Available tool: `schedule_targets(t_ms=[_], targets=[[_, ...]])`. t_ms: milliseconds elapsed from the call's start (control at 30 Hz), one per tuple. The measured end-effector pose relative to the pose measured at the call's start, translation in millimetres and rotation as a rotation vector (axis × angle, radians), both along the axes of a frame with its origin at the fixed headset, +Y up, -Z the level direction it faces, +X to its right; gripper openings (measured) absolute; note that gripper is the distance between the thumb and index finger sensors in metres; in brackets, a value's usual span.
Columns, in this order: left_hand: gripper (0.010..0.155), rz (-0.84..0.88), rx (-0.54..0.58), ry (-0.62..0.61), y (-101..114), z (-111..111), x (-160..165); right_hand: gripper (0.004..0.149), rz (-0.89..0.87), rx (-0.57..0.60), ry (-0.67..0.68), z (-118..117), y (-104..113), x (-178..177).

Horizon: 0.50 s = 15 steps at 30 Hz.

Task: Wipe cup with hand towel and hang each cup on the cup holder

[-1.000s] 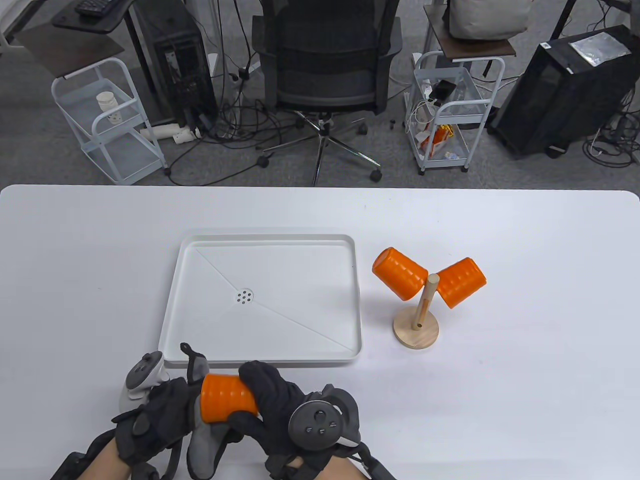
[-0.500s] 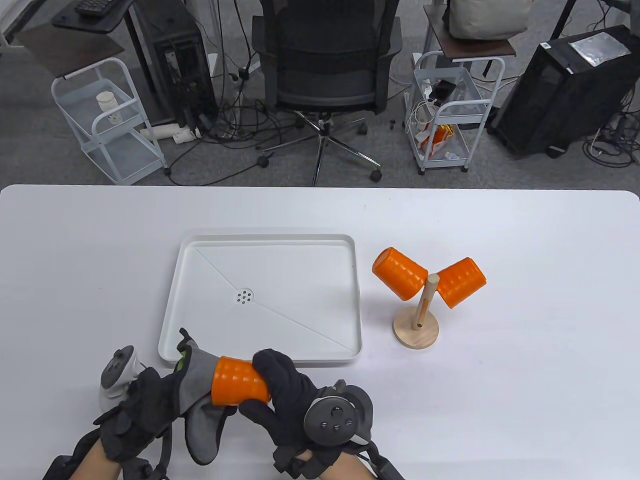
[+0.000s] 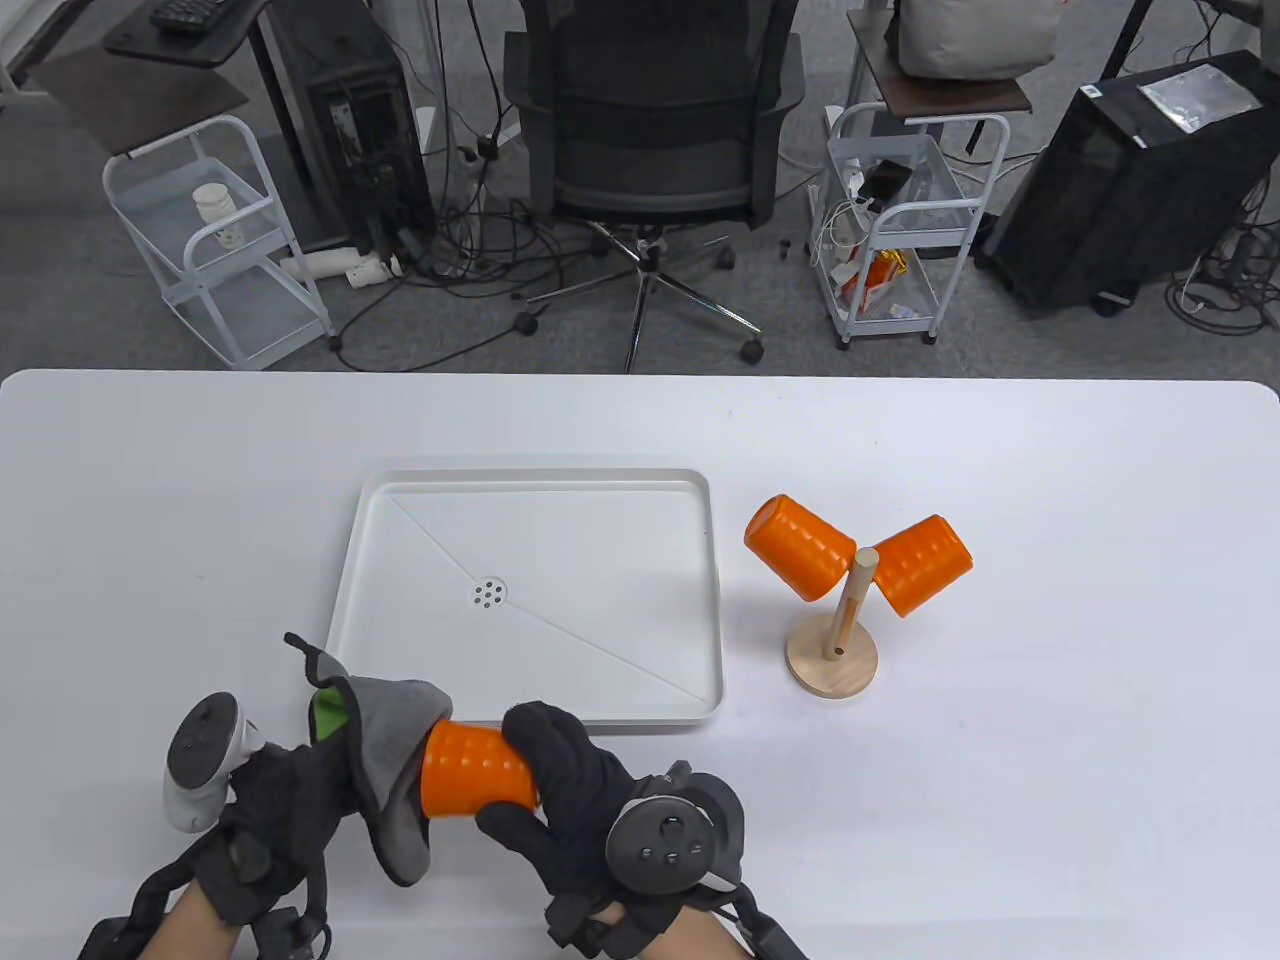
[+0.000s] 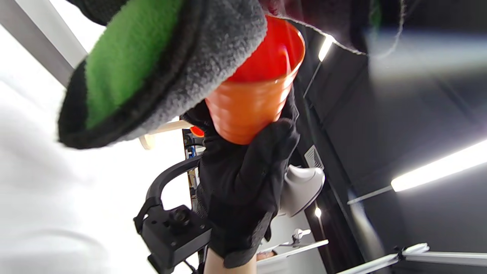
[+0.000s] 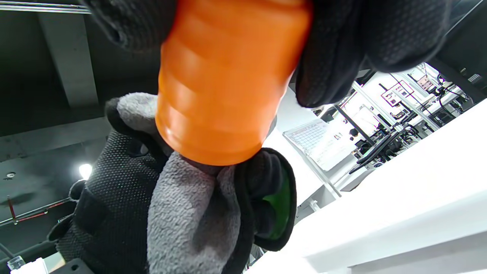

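Observation:
My right hand point(image 3: 560, 790) grips an orange ribbed cup point(image 3: 475, 772) on its side, above the table's near edge, just in front of the tray. My left hand point(image 3: 290, 800) holds a grey hand towel with a green inner side point(image 3: 385, 730), bunched against the cup's open end. In the left wrist view the towel point(image 4: 152, 68) sits at the cup's mouth point(image 4: 266, 57). The right wrist view shows the cup point(image 5: 224, 83) between my gloved fingers point(image 5: 373, 34), with the towel point(image 5: 190, 213) under its rim. Two more orange cups point(image 3: 800, 548) point(image 3: 922, 565) hang on the wooden cup holder point(image 3: 838, 640).
A white drain tray point(image 3: 530, 700) lies just beyond my hands, left of the holder. Beyond the table's far edge stand an office chair point(image 3: 650, 120), two white carts and computer towers.
My left hand has slid left and drawn the towel outward from the cup's open end. The towel now bunches higher over my left hand. My right hand with the cup has shifted slightly right.

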<state>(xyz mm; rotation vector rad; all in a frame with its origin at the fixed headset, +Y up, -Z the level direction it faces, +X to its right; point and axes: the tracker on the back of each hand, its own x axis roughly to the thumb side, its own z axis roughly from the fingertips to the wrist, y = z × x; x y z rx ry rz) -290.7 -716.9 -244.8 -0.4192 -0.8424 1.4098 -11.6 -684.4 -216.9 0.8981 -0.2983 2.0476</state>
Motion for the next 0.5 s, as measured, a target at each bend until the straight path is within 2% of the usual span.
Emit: schedule_targets(t_ms=[267,500], targets=[[0.07,-0.139,0.051,0.0,1.3,5.0,13.2,0.077,-0.001,-0.036,0.007,1.5,-3.3,-4.4],[0.072,-0.231,0.07,0.028,0.3,8.4,21.1,0.077,-0.026,-0.124,0.004,-0.1,-8.3,-6.7]])
